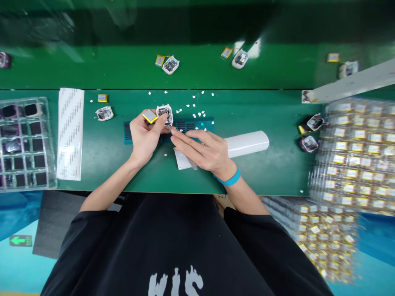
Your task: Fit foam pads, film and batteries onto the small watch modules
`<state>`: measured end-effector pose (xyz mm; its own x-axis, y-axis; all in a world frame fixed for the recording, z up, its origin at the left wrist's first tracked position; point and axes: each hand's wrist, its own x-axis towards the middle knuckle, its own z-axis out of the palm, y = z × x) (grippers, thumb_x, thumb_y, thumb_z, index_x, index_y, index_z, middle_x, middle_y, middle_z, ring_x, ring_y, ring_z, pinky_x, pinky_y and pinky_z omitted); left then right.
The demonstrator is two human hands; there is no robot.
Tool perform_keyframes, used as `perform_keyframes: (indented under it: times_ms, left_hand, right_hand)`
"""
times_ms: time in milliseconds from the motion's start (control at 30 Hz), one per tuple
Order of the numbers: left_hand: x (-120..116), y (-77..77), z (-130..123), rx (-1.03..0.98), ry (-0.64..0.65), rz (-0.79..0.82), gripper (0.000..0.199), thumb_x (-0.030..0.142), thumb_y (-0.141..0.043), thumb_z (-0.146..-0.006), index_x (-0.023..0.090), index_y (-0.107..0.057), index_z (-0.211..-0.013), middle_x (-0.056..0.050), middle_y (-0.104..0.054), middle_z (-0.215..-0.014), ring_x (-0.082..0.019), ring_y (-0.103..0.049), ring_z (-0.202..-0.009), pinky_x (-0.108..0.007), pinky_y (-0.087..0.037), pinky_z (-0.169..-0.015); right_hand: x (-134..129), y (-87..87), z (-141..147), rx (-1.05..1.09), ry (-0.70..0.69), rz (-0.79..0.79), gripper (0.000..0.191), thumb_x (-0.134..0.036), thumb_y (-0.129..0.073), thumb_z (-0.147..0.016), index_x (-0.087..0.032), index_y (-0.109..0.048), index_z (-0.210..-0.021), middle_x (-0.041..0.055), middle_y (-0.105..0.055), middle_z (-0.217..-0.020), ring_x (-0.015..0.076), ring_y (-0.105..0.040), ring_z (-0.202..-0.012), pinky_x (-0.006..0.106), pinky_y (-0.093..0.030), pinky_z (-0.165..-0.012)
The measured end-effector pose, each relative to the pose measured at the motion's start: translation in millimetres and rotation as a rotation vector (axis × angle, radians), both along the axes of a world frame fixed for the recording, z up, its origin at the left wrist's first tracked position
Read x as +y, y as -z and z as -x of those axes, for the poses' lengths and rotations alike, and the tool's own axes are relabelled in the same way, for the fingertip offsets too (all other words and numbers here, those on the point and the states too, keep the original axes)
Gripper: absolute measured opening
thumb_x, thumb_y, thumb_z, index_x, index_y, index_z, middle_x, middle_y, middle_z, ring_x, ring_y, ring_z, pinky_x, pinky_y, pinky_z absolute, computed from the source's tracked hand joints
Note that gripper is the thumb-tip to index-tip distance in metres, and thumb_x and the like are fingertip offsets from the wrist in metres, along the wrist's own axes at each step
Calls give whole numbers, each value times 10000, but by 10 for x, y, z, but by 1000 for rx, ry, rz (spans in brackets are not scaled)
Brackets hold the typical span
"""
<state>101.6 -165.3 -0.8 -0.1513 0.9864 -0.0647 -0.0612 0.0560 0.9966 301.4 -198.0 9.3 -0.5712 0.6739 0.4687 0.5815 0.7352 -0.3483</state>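
Observation:
My left hand [144, 133] holds a white watch-like case [164, 112] with its electronics showing, and a yellow-edged battery [149, 116] lies against the fingers beside it. My right hand [205, 150] is closed round thin metal tweezers [191, 163], whose tip is near the lower edge of the case. A blue band circles the right wrist. Under and behind the hands lies a slotted teal strip [197, 124]. A curled white sheet [247, 144] extends right from beneath the right hand. Small white pieces [194, 106] are scattered on the green table [271, 119].
At left are a clear tray [47, 144], a printed white strip [70, 133] and an open case [105, 113] with a battery. Stacked battery trays [354, 152] stand right, near two dark cases [308, 144]. More cases [170, 65] lie on the far green surface [123, 68].

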Motion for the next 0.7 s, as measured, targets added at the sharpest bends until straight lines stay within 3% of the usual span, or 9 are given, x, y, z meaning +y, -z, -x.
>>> perform_keyframes:
  times_ms: [133, 367, 567, 700]
  left_hand:
    - [2, -3, -12, 21, -2, -20, 473, 610, -894, -801, 214, -700, -975, -15, -763, -889, -150, -748, -685, -288, -693, -654]
    - [1, 58, 4, 59, 24, -12, 460, 611, -860, -841, 217, -684, -1000, -24, -757, -905, -161, -759, -697, -299, -696, -656]
    - [1, 44, 0, 29, 33, 3, 445, 586, -867, -849, 221, -665, -1004, -21, -757, -888, -180, -793, -723, -284, -696, -642]
    - [11, 11, -12, -11, 26, 5, 470, 586, -896, -813, 214, -656, -970, -1, -758, -838, -155, -778, -645, -260, -687, -615]
  right_hand:
    - [11, 48, -19, 73, 38, -64, 380, -263, -663, -1050, -349, -707, -1418, -5, -793, -1336, 216, -762, -1074, 368, -672, -886]
    - [7, 122, -30, 159, 42, 5, 359, -301, -676, -1037, -361, -735, -1387, -1, -811, -1301, 233, -760, -1046, 392, -674, -899]
    - [22, 100, -23, 261, 97, -46, 343, -280, -647, -1044, -346, -750, -1364, 6, -836, -1237, 230, -757, -988, 396, -677, -835]
    - [41, 86, 0, 205, 151, -55, 282, -304, -581, -1072, -319, -806, -1240, -2, -863, -1115, 217, -750, -885, 384, -673, -752]
